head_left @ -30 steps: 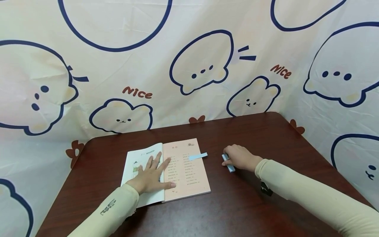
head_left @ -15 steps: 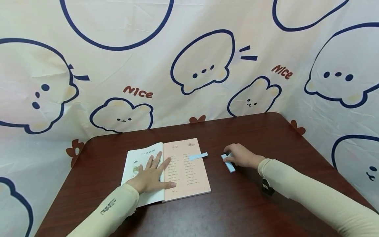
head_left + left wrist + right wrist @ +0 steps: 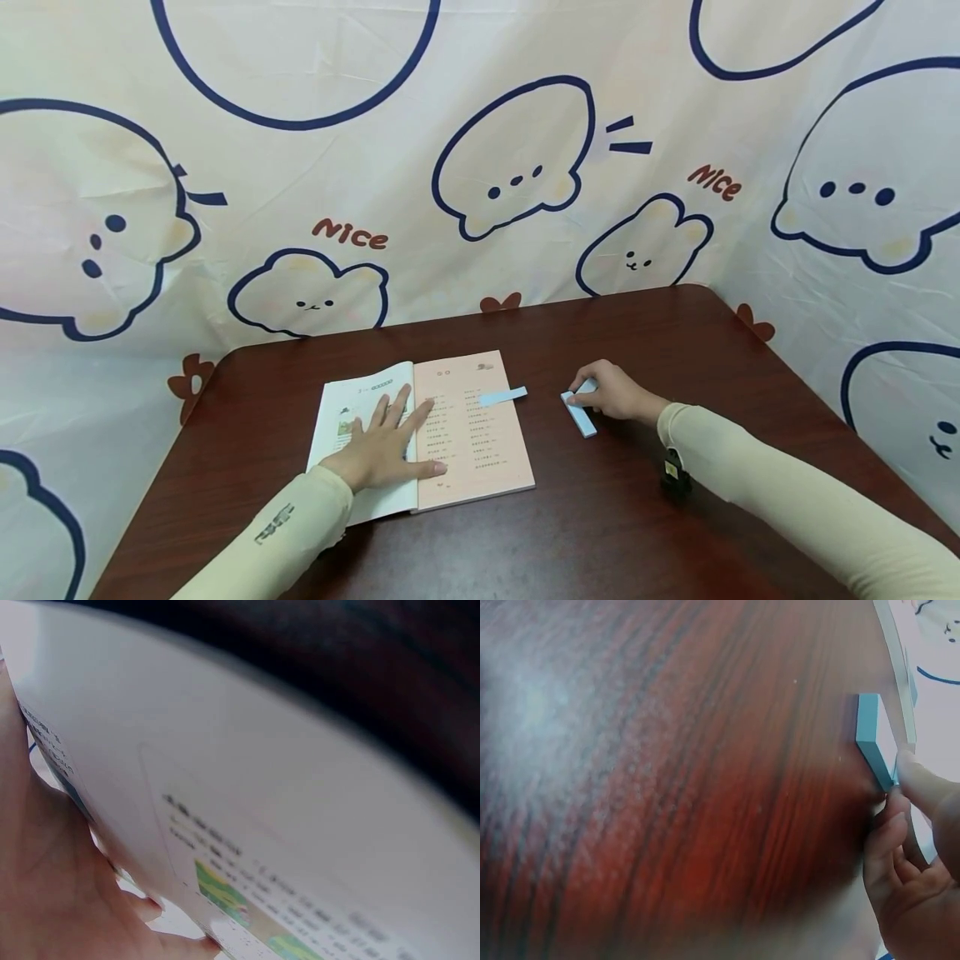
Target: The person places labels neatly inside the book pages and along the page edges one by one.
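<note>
hands (image 3: 381, 450) (image 3: 617, 395) on book (image 3: 487, 433) and blue notepad (image 3: 582, 420)

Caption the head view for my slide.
Left hand spread on an open book, a blue strip jutting from its right page, while the right hand pinches at a blue notepad.

Head view: set high on your side, facing forward and down across table (image 3: 525, 550) to curtain (image 3: 480, 167); widest, farthest. Left wrist view: very near, skewed across book (image 3: 476, 442); shares book and your left hand (image 3: 378, 454) with head view. Right wrist view: near, over table, rolled sideways; shares pad (image 3: 581, 419) and your right hand (image 3: 615, 396) with head view.
</note>
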Action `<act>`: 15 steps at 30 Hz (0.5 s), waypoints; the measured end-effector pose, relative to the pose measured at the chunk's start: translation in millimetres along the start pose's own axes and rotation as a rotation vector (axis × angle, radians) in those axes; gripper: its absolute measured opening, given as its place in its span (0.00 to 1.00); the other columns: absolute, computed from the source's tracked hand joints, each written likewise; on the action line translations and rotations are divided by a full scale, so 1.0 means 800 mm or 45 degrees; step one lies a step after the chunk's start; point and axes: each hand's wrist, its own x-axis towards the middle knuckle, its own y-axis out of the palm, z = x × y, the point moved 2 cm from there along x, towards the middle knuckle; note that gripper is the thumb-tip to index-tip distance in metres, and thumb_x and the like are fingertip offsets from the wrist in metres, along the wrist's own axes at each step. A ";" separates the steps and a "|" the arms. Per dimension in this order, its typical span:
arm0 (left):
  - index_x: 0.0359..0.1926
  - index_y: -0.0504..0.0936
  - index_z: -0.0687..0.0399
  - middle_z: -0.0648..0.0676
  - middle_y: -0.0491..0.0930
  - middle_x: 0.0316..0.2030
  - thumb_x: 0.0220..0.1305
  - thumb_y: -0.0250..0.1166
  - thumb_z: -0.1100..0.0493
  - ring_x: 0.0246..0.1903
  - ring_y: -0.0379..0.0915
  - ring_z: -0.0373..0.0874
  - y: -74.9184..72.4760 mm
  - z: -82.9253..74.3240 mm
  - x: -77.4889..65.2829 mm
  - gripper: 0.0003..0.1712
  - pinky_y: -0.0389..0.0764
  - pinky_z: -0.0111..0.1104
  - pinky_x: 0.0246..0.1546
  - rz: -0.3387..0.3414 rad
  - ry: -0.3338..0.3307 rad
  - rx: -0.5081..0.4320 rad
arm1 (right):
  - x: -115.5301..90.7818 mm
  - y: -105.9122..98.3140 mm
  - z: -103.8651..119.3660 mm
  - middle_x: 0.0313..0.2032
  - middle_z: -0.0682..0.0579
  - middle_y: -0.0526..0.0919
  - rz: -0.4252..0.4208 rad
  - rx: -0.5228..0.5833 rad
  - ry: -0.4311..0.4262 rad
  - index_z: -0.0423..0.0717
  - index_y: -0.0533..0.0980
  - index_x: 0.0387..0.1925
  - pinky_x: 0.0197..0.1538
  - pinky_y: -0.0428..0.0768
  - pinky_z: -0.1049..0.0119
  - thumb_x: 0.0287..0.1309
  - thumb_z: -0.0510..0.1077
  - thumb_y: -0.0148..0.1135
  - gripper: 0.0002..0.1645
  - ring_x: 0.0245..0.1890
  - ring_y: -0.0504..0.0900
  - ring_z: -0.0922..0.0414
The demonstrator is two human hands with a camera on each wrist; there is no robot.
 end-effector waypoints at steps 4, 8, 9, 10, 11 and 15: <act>0.82 0.46 0.38 0.61 0.32 0.82 0.54 0.56 0.16 0.79 0.32 0.71 0.001 0.001 0.000 0.63 0.45 0.80 0.64 -0.005 -0.001 0.000 | 0.001 0.000 -0.003 0.32 0.43 0.85 -0.011 0.048 -0.056 0.35 0.84 0.35 0.24 0.76 0.68 0.62 0.37 0.69 0.06 0.16 0.72 0.62; 0.82 0.46 0.38 0.61 0.32 0.82 0.54 0.56 0.16 0.79 0.32 0.71 0.000 0.001 0.000 0.63 0.45 0.79 0.64 -0.006 0.002 0.001 | 0.002 0.000 -0.004 0.27 0.46 0.82 -0.008 0.087 -0.045 0.35 0.84 0.34 0.23 0.73 0.69 0.63 0.38 0.68 0.06 0.16 0.70 0.63; 0.82 0.46 0.38 0.61 0.32 0.82 0.54 0.57 0.16 0.79 0.32 0.71 0.000 0.001 0.000 0.63 0.45 0.79 0.64 -0.006 0.001 0.000 | 0.002 0.000 -0.004 0.27 0.46 0.82 -0.006 0.091 -0.039 0.36 0.84 0.34 0.23 0.73 0.69 0.63 0.38 0.67 0.07 0.16 0.70 0.63; 0.82 0.46 0.38 0.61 0.32 0.82 0.54 0.57 0.16 0.79 0.32 0.71 0.000 0.001 0.000 0.63 0.45 0.79 0.64 -0.005 0.001 -0.001 | 0.002 0.000 -0.003 0.27 0.47 0.81 -0.007 0.092 -0.036 0.36 0.84 0.34 0.23 0.73 0.69 0.64 0.38 0.67 0.07 0.16 0.70 0.63; 0.82 0.46 0.38 0.61 0.32 0.82 0.54 0.57 0.16 0.79 0.32 0.71 0.000 0.001 0.000 0.63 0.45 0.79 0.64 -0.005 0.001 -0.002 | 0.001 0.000 -0.003 0.27 0.47 0.81 -0.010 0.091 -0.028 0.36 0.84 0.34 0.23 0.72 0.70 0.64 0.38 0.66 0.07 0.16 0.70 0.63; 0.81 0.47 0.38 0.61 0.32 0.82 0.54 0.57 0.17 0.79 0.32 0.71 -0.001 0.000 -0.001 0.63 0.45 0.79 0.64 -0.005 0.000 -0.009 | 0.002 0.001 -0.004 0.27 0.48 0.81 -0.018 0.081 -0.029 0.37 0.83 0.33 0.24 0.72 0.70 0.66 0.38 0.65 0.07 0.17 0.70 0.64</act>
